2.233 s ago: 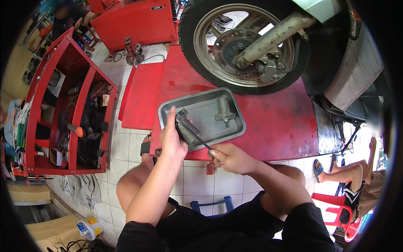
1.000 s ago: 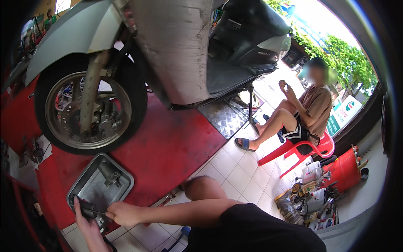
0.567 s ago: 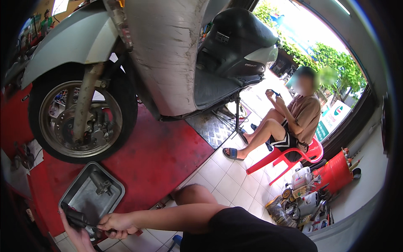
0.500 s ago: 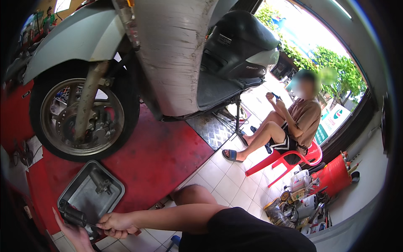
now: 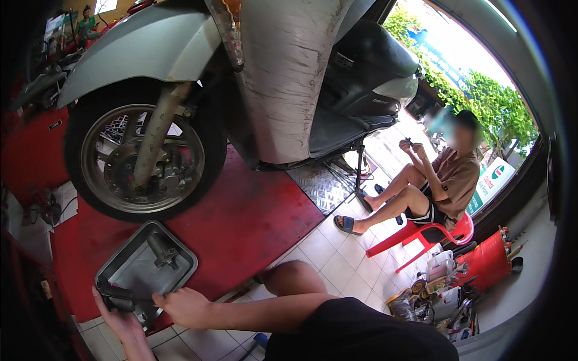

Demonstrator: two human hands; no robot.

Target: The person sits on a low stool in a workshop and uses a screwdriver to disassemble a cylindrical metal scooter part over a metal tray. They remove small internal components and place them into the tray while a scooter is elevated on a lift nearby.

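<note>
At lower left, my left hand [image 5: 123, 328] holds a dark cylindrical metal part [image 5: 120, 301] over the near corner of a grey metal tray [image 5: 190, 262]. My right hand [image 5: 183, 308] is closed round a thin, dark rod-like tool [image 5: 143, 298], which reaches across to that part. The tool's tip is blurred against the cylinder, so its kind is unclear. Inside the tray lies a second cylindrical metal part [image 5: 161, 249], with a toothed or bracketed end. Some small dark pieces near my left fingers are hard to make out.
A scooter with a scraped grey front panel [image 5: 280, 78] and front wheel [image 5: 144, 159] stands on a red platform [image 5: 253, 210]. To the right a person [image 5: 448, 174] sits on a red plastic chair [image 5: 421, 240]. Bottles and tools [image 5: 439, 289] crowd beside a red drum [image 5: 489, 262].
The view has shifted, so the scene appears farther right. My right hand has turned palm-down and the tool lies at a flatter angle against the cylinder. The seated person's hands are higher.
</note>
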